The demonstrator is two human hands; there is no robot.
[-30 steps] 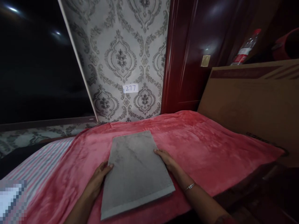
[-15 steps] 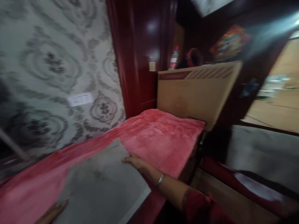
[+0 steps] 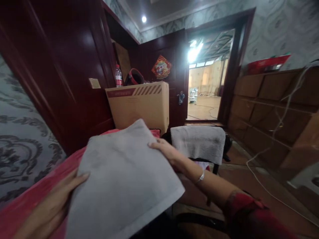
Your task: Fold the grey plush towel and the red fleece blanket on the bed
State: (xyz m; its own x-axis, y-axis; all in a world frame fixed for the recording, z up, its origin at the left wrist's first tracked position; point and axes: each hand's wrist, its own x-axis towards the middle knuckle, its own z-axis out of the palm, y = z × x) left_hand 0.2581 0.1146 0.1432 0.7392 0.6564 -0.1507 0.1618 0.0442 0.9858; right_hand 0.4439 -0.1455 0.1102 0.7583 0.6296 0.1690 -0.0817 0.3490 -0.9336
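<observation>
I hold a folded grey towel [image 3: 124,179] flat in front of me, lifted above the red blanket [image 3: 30,202]. My left hand [image 3: 53,205] grips its left edge with the thumb on top. My right hand [image 3: 166,152] grips its right edge; a thin bracelet sits on that wrist. A second grey towel [image 3: 199,141] lies draped over a dark chair just beyond my right hand.
A large cardboard box [image 3: 139,106] stands behind the bed end, with a water bottle [image 3: 119,77] and a red helmet [image 3: 134,77] on top. Dark red wardrobe [image 3: 62,73] at left. An open doorway [image 3: 208,89] lies ahead. Stacked boxes [image 3: 271,106] and a white cable [image 3: 264,166] line the right.
The view has swung right, away from the wall toward the doorway. The grey towel, lying flat on the blanket before, is now raised off it between both hands.
</observation>
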